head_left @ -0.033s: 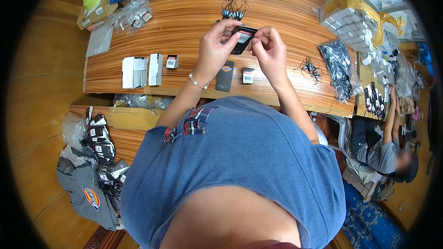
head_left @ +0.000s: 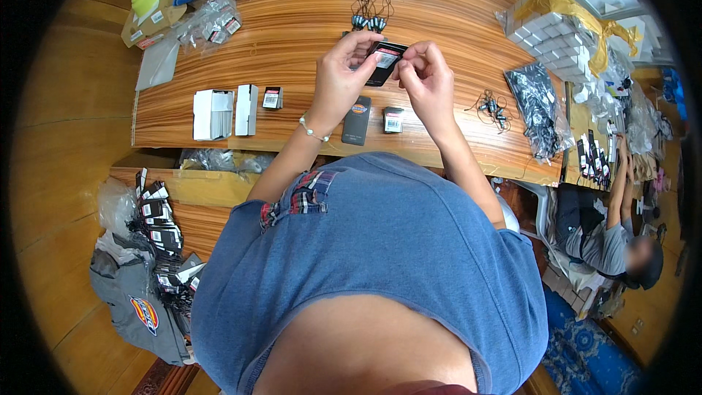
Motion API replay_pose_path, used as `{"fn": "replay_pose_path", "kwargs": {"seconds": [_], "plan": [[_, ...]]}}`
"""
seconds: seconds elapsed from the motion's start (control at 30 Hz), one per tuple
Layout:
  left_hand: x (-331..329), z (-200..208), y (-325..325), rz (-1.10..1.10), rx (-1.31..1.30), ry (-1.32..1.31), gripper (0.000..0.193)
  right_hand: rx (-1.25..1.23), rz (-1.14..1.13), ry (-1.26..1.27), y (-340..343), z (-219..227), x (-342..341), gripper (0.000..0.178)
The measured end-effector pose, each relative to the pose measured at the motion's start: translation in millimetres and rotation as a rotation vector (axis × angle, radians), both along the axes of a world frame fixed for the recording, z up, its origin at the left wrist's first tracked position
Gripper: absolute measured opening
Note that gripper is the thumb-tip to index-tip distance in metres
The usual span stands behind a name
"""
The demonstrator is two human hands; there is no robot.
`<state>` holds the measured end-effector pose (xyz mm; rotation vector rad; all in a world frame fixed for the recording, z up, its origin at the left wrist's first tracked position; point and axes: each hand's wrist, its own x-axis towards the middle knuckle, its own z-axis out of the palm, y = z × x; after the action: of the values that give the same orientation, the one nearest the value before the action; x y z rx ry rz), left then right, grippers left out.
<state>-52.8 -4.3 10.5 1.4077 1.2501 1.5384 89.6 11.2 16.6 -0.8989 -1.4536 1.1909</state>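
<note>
Over the middle of the table, my left hand [head_left: 344, 73] grips black hang tags [head_left: 382, 72] that carry a white and red label. My right hand [head_left: 428, 80] pinches at the right edge of these tags; what lies between thumb and forefinger is too small to make out. Just below, on the table, lie a long dark grey tag [head_left: 356, 123] with a colourful logo and a small stack of labelled tags [head_left: 393, 121]. Beyond my hands, a bunch of black strings [head_left: 371, 6] with shiny dark ends is spread out.
To the left stand a white box of cards [head_left: 213, 115], a narrow white box [head_left: 246, 110] and another tag stack [head_left: 273, 98]. Loose strings [head_left: 492, 111] and a plastic bag of black strings [head_left: 540, 110] lie right, below taped white boxes [head_left: 548, 33]. Another person [head_left: 610, 238] works far right.
</note>
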Motion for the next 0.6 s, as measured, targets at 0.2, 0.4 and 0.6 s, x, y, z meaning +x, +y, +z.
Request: {"fn": "replay_pose_path", "kwargs": {"seconds": [0.2, 0.4, 0.6], "plan": [[4, -4, -3, -0.036, -0.009, -0.045, 0.02, 0.022, -0.013, -0.025, 3, -5, -3, 0.007], [9, 5, -9, -0.065, -0.03, -0.027, 0.018, 0.067, -0.052, -0.041, 5, -12, -1, 0.009], [10, 13, -10, -0.109, -0.082, 0.034, 0.02, 0.089, -0.103, 0.019, 3, -11, -3, 0.011]]}}
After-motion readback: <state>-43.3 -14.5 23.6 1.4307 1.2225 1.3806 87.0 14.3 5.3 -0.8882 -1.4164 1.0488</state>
